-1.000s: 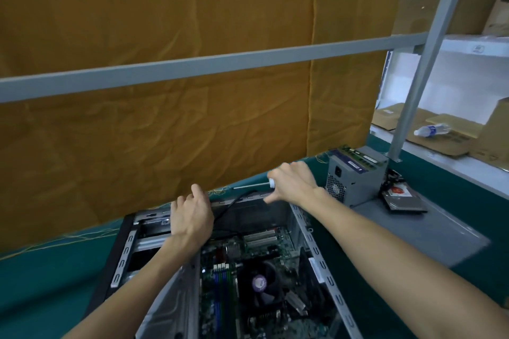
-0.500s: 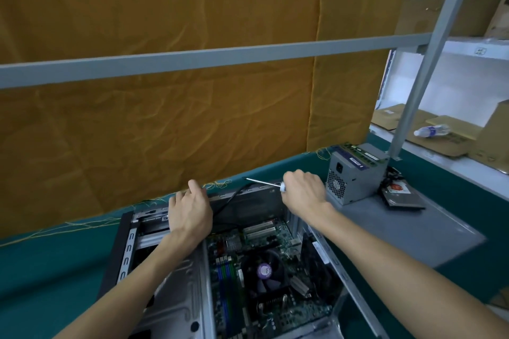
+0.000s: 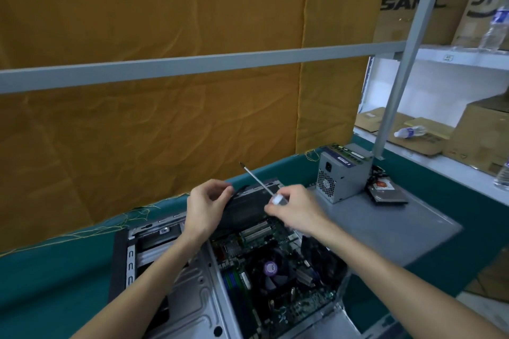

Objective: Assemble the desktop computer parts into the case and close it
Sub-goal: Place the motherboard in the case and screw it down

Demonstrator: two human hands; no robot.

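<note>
A: What's around the bench, apart from the build?

B: Wrinkled mustard-yellow curtain (image 3: 154, 124) across the back. Grey metal rail (image 3: 192, 63) runs in front of it and joins a slanted grey post (image 3: 405, 63) on the right.

A: And the shelves?

B: White shelf (image 3: 465, 53) up top carries cardboard boxes (image 3: 407, 5), one printed "SAN…C", plus an upright water bottle (image 3: 495, 27). Lower down, flattened cardboard (image 3: 371, 118) with a second bottle (image 3: 409, 131) lying on its side. Teal tabletop (image 3: 55, 278) with loose yellow threads (image 3: 132, 215) along its far edge.

Two hands (image 3: 205, 208) (image 3: 296, 209), one screwdriver (image 3: 260, 186), one case (image 3: 192, 297) – three bottles (image 3: 410, 131) (image 3: 495, 27) (image 3: 502, 176)
</note>
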